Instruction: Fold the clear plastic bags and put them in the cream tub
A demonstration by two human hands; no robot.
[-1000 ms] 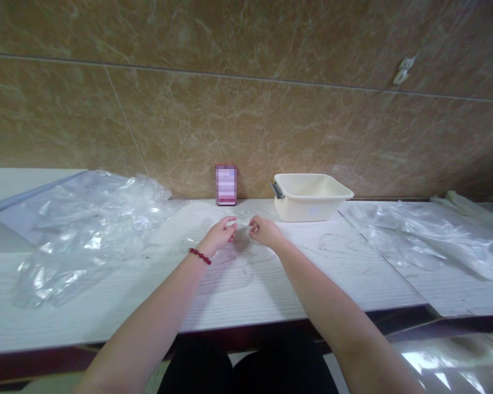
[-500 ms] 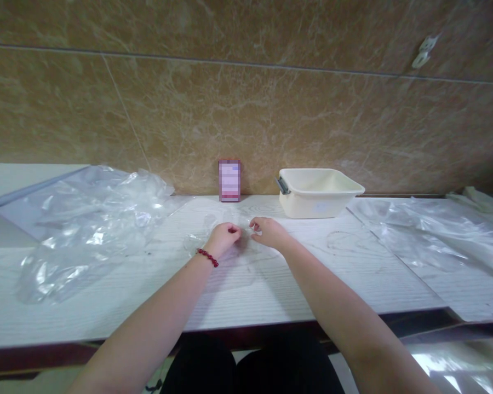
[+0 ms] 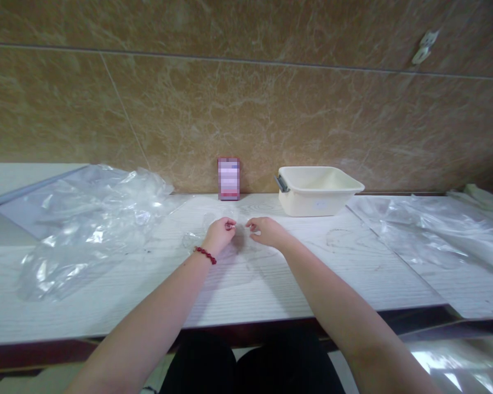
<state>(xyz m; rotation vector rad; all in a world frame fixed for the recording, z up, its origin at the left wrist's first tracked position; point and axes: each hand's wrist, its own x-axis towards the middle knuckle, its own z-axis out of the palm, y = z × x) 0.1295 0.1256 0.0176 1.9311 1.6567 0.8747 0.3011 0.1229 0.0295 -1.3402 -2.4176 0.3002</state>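
Observation:
Over the middle of the white wood-grain table, my left hand (image 3: 220, 235), with a red bead bracelet (image 3: 205, 255) on its wrist, is closed in a pinch. A small glint of clear plastic shows at its fingertips. Beside and under that hand lies thin clear plastic film (image 3: 194, 239), hard to make out against the tabletop. My right hand (image 3: 268, 232) faces it from a short distance to the right, thumb and fingers curved and apart. Whether any film touches the right fingertips cannot be made out.
A phone-like upright panel with a blurred face (image 3: 229, 179) leans on the marble-look wall. Right of it stands a cream plastic tub (image 3: 312, 202) with a grey handle clip. Clear plastic bags lie heaped at left (image 3: 102, 230) and spread at right (image 3: 431, 232).
My left hand has shifted slightly left and up, its fingertips a little farther from the right hand. The right hand has moved only slightly. Tub and bags stay put.

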